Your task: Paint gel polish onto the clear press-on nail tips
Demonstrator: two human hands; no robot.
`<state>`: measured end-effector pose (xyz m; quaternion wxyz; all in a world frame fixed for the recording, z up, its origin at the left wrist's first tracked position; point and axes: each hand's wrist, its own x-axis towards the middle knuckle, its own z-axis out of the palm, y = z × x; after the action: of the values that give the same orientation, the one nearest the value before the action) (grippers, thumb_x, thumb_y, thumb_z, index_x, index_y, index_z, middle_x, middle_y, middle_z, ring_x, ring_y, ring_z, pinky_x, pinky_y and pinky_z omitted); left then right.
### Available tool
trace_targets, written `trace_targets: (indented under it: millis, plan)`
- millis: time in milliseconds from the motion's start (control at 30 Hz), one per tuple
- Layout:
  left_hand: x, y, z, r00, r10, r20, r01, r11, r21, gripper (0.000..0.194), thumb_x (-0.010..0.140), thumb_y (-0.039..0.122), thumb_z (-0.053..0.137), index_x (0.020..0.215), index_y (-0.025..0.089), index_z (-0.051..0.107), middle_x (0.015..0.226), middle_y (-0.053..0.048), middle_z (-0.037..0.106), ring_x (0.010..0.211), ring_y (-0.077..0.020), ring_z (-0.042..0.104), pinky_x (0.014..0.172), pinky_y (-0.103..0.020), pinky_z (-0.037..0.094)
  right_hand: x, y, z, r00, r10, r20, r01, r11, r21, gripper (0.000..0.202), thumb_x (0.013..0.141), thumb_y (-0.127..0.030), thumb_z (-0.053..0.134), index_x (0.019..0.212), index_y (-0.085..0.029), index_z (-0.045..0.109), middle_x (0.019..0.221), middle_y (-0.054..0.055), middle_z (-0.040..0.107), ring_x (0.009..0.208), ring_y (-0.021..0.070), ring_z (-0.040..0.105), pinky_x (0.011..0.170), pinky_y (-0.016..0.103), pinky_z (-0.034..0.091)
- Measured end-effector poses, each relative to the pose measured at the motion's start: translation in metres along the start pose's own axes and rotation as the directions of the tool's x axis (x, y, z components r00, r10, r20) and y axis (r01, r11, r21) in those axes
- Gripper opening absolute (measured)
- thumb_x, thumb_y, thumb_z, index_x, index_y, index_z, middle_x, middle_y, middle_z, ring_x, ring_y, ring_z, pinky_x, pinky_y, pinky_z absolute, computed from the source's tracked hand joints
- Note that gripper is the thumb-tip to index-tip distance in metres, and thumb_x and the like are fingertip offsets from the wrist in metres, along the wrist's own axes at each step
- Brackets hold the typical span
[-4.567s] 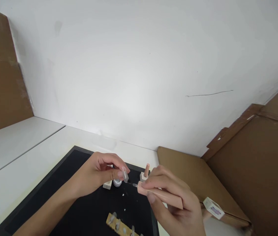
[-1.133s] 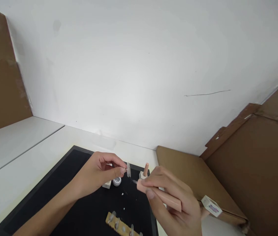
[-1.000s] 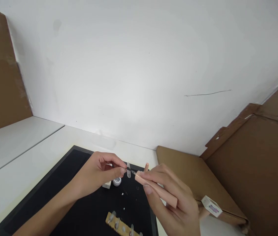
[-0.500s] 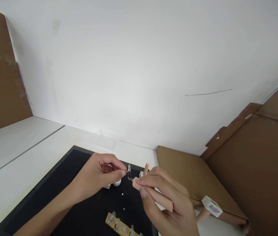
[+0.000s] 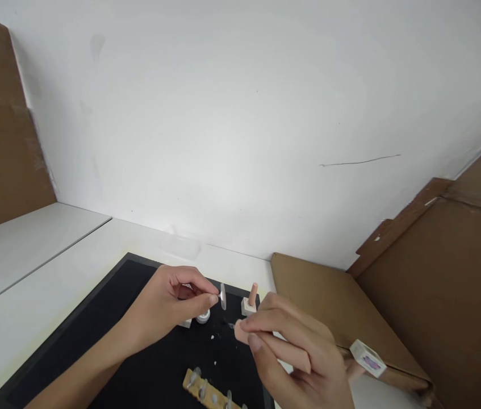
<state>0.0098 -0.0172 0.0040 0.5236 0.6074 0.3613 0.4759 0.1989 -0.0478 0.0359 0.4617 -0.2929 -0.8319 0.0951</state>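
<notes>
My left hand (image 5: pixel 180 298) is closed in a pinch on the stem of a clear false nail tip (image 5: pixel 223 296), held upright above the black mat. Closed around the peach cap handle of a nail polish brush (image 5: pixel 285 349) is my right hand (image 5: pixel 304 352). The brush's thin bristle end points left and sits a little below and right of the nail tip, apart from it. Beyond my right hand stands a white polish bottle (image 5: pixel 247 307) with a peach cap. A small round white jar (image 5: pixel 203 317) is partly hidden behind my left fingers.
A yellowish strip (image 5: pixel 210 396) holding several clear nail tips lies at the mat's near side. Small white bits are on the black mat (image 5: pixel 146 369). Another polish bottle (image 5: pixel 368 359) lies at the right, by a cardboard box (image 5: pixel 317 295). A white wall rises behind.
My right hand has drawn the brush slightly right and down, away from the nail tip. The far polish bottle shows more fully. My left hand stays nearly still.
</notes>
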Motion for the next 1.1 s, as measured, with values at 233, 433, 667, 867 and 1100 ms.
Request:
trace_targets:
  millis: [233, 433, 667, 867, 1100]
  plan:
    - [0.0011, 0.0012, -0.0014, 1.000, 0.005, 0.005, -0.005, 0.997, -0.077, 0.010, 0.074, 0.025, 0.069, 0.072, 0.016, 0.071, 0.066, -0.002, 0.067, 0.059, -0.0119, 0.058, 0.055, -0.024, 0.046, 0.0018, -0.0009, 0.0029, 0.996, -0.018, -0.091, 0.020, 1.000, 0.015, 0.023, 0.077, -0.003, 0.053, 0.088, -0.020, 0.063, 0.066, 0.001, 0.063, 0.055, 0.0131, 0.057, 0.061, 0.031, 0.050]
    - [0.0039, 0.0005, -0.0042, 0.999, -0.010, 0.039, 0.015, 0.992, -0.127, 0.011, 0.074, 0.027, 0.071, 0.073, 0.016, 0.073, 0.063, -0.002, 0.066, 0.059, -0.0110, 0.058, 0.058, -0.023, 0.046, 0.0012, -0.0021, 0.0019, 0.996, -0.021, -0.082, 0.024, 0.999, 0.036, 0.023, 0.076, -0.002, 0.051, 0.084, -0.021, 0.061, 0.064, 0.000, 0.062, 0.055, 0.0127, 0.055, 0.053, 0.026, 0.047]
    - [0.0045, 0.0009, -0.0062, 0.999, -0.019, 0.048, 0.026, 0.988, -0.150, 0.013, 0.073, 0.029, 0.072, 0.073, 0.016, 0.074, 0.065, -0.002, 0.069, 0.060, -0.0115, 0.060, 0.059, -0.023, 0.047, 0.0025, 0.0004, 0.0012, 0.996, -0.034, -0.082, 0.039, 0.997, 0.064, 0.025, 0.075, -0.001, 0.053, 0.085, -0.021, 0.063, 0.064, 0.000, 0.064, 0.053, 0.0126, 0.056, 0.053, 0.026, 0.047]
    - [0.0047, 0.0015, -0.0064, 0.997, -0.031, 0.071, 0.044, 0.979, -0.201, 0.010, 0.073, 0.027, 0.072, 0.073, 0.018, 0.074, 0.063, -0.001, 0.069, 0.060, -0.0106, 0.060, 0.061, -0.022, 0.048, 0.0010, -0.0022, 0.0028, 0.986, 0.013, -0.164, -0.008, 0.999, 0.035, 0.023, 0.078, -0.004, 0.053, 0.089, -0.022, 0.063, 0.065, 0.001, 0.062, 0.056, 0.0150, 0.056, 0.053, 0.029, 0.046]
    - [0.0062, 0.0024, -0.0069, 0.993, -0.073, 0.088, 0.093, 0.963, -0.253, 0.013, 0.072, 0.029, 0.073, 0.075, 0.017, 0.074, 0.075, -0.003, 0.072, 0.063, -0.0108, 0.063, 0.064, -0.023, 0.052, 0.0064, -0.0044, 0.0015, 0.993, -0.063, -0.102, 0.077, 0.988, 0.134, 0.023, 0.074, -0.002, 0.054, 0.083, -0.021, 0.063, 0.061, 0.000, 0.063, 0.051, 0.0126, 0.055, 0.047, 0.024, 0.045]
